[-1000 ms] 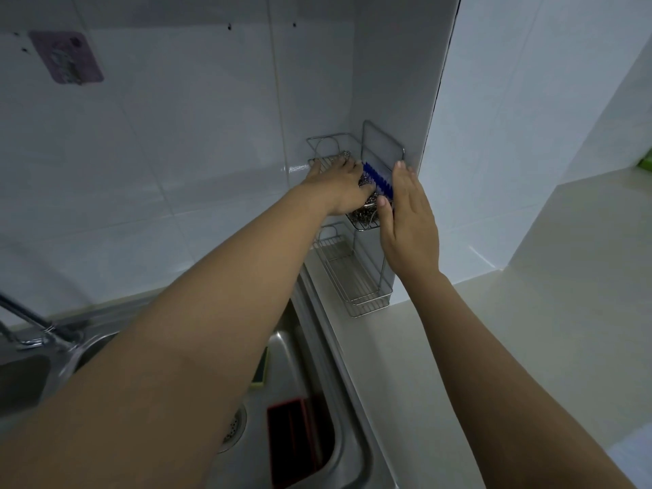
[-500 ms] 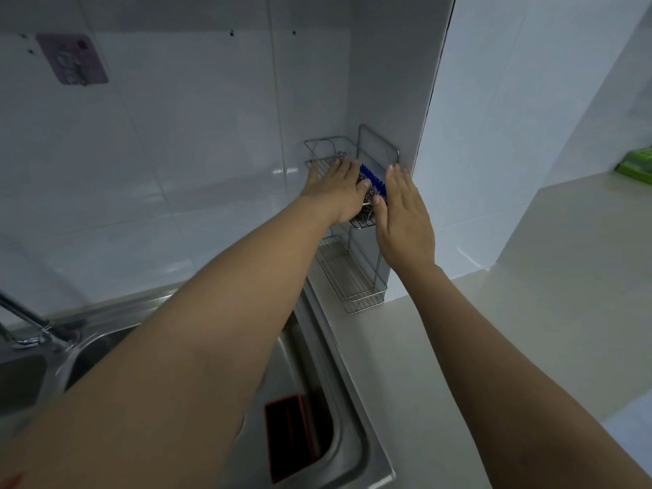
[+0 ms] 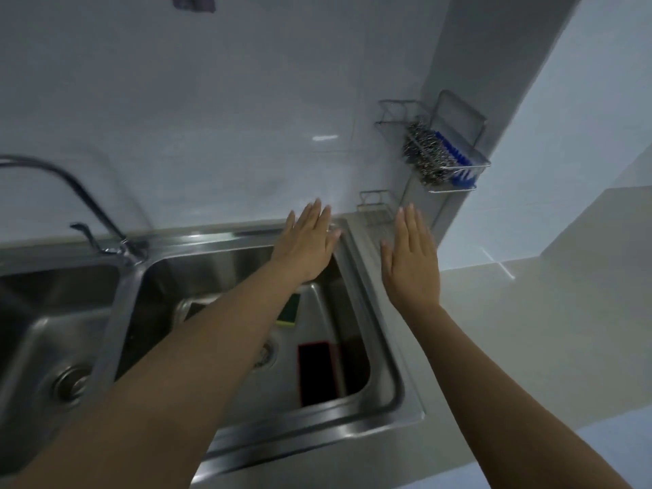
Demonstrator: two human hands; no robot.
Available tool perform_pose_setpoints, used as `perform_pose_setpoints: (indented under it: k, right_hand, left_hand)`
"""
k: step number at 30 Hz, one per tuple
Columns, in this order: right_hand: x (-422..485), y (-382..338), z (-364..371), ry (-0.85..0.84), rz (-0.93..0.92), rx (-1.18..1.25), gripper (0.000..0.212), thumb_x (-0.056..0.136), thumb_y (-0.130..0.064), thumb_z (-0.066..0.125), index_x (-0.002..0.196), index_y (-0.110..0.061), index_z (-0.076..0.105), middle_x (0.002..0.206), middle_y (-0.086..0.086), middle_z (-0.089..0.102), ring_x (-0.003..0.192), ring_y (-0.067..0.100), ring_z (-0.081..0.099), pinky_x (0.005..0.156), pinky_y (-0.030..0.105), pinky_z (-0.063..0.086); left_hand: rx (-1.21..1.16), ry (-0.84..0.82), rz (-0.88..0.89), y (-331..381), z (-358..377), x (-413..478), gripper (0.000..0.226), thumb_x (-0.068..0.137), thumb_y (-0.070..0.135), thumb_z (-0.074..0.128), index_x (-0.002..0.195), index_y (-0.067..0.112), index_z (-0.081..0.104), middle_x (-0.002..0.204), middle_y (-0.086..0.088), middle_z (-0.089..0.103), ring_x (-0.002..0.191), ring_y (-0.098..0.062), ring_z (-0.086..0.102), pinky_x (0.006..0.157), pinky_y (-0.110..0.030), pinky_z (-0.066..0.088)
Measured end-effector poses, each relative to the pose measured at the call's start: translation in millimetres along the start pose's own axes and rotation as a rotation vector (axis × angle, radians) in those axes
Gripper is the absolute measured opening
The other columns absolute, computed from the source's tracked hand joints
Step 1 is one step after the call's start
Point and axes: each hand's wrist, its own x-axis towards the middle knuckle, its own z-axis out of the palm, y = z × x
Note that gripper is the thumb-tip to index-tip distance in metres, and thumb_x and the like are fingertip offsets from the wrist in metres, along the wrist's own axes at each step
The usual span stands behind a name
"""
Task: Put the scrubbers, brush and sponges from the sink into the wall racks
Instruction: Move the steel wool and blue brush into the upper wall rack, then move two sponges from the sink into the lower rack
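The upper wire wall rack (image 3: 458,100) in the corner holds steel-wool scrubbers (image 3: 425,157) and a blue brush (image 3: 455,158) behind them. The lower wire rack (image 3: 375,210) sits beneath it, near the counter. In the right sink basin (image 3: 356,277) lie a green-and-yellow sponge (image 3: 290,310), partly hidden by my left forearm, and a dark red-edged sponge (image 3: 317,372). My left hand (image 3: 307,247) hovers flat above the basin's back rim, holding nothing. My right hand (image 3: 411,262) is spread open over the sink's right edge, below the racks.
A curved tap (image 3: 88,206) stands between the two basins; the left basin (image 3: 46,312) has a drain. The pale counter (image 3: 529,330) runs to the right of the sink. A grey hook pad (image 3: 194,1) sticks on the tiled wall at top.
Both hands have left the upper rack and dropped toward the sink, leaving the scrubbers and brush in the rack. The view has tilted down over the sink.
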Motion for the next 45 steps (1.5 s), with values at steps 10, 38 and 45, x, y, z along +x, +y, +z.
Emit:
perform_pose_setpoints:
  k: [10, 38, 45]
  right_hand:
    - [-86, -92, 110, -0.497, -0.149, 0.003, 0.061, 0.103, -0.035, 0.033, 0.156, -0.012, 0.014, 0.164, 0.007, 0.014, 0.152, 0.020, 0.013, 0.124, 0.040, 0.019]
    - [-88, -176, 369, -0.770, -0.113, -0.116, 0.043, 0.102, -0.036, 0.039, 0.145, -0.037, 0.031, 0.162, 0.024, -0.011, 0.144, 0.051, 0.015, 0.105, 0.053, 0.040]
    - [-88, -173, 344, -0.655, -0.111, -0.057, 0.041, 0.094, -0.011, 0.054, 0.130, -0.029, 0.050, 0.162, 0.023, 0.009, 0.140, 0.050, 0.027, 0.098, 0.049, 0.048]
  left_hand:
    - [0.096, -0.161, -0.350, -164, 78, -128, 0.060, 0.101, 0.042, 0.031, 0.153, 0.013, 0.020, 0.162, -0.014, 0.014, 0.150, -0.029, 0.013, 0.122, -0.045, 0.013]
    - [-0.005, -0.154, -0.656, -301, 241, -77, 0.064, 0.095, 0.035, 0.052, 0.150, 0.044, 0.020, 0.151, -0.024, 0.024, 0.129, -0.039, 0.038, 0.103, -0.045, 0.039]
    - [-0.031, -0.085, -0.600, -299, 226, -85, 0.058, 0.094, 0.037, 0.054, 0.147, 0.040, 0.033, 0.135, -0.022, 0.039, 0.116, -0.037, 0.041, 0.092, -0.044, 0.043]
